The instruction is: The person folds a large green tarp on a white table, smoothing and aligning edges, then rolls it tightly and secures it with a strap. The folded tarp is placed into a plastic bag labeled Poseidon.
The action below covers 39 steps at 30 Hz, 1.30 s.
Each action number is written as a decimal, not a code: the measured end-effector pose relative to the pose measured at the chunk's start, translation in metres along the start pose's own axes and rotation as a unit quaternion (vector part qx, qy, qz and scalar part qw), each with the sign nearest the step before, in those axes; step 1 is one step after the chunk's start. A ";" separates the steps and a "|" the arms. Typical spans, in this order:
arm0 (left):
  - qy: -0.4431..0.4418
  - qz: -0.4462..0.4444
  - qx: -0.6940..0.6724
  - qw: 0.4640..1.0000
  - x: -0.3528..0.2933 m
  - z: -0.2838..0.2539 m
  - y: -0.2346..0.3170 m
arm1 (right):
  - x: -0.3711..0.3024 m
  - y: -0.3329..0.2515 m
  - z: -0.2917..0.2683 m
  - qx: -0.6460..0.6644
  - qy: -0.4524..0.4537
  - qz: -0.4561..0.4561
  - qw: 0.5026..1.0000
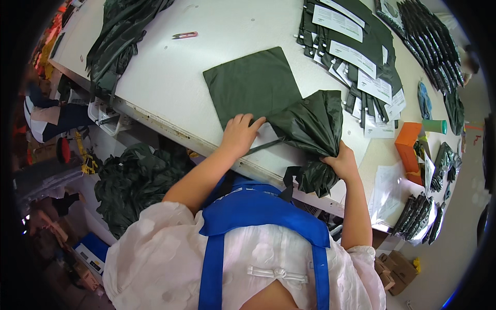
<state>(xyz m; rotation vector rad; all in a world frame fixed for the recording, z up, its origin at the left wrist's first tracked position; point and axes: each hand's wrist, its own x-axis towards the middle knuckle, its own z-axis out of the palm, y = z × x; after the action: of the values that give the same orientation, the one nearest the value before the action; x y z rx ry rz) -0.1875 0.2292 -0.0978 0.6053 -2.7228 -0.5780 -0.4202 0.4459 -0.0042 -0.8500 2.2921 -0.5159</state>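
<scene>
Along the near edge of the worktop (175, 85), two hands are handling green cloth: one flat square (253, 82) is lying smooth, and one bunched piece (310, 124) is overlapping its near right corner and reaching down toward the edge. The right hand (341, 163) is clamping its grip around the gathered middle of the bunched piece. The left hand (240, 135) is resting by the square's near side; whether its grip is closing on cloth, I cannot tell. Farther off, one pair of snips (185, 35) is lying alone, one dark heap (116, 44) is hanging over the left edge, one orange box (407, 150) is standing beside one green roll (435, 126), and labelled packs (353, 56) are overlapping too much for counting
</scene>
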 end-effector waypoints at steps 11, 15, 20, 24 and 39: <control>-0.041 -0.024 -0.110 0.993 0.032 -0.034 -0.028 | -0.020 -0.053 0.002 -0.076 -0.191 -0.130 0.970; -0.069 0.090 -0.193 0.975 0.025 -0.064 -0.019 | -0.007 -0.069 0.032 -0.103 -0.273 -0.159 0.943; -0.080 0.077 -0.205 0.972 0.000 -0.081 -0.024 | -0.009 -0.061 0.034 -0.033 -0.162 -0.018 0.986; 0.012 0.075 -0.188 0.979 -0.002 -0.077 0.011 | -0.018 -0.034 0.042 0.062 -0.068 0.068 0.993; 0.096 0.166 -0.165 0.968 0.014 -0.048 0.052 | -0.017 0.001 0.072 0.176 0.021 0.096 0.980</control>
<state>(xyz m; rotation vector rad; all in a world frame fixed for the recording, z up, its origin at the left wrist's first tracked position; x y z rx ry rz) -0.2000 0.2511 -0.0299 0.1113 -2.3965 -0.8109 -0.3625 0.4484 -0.0496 -0.4446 2.1985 -0.8256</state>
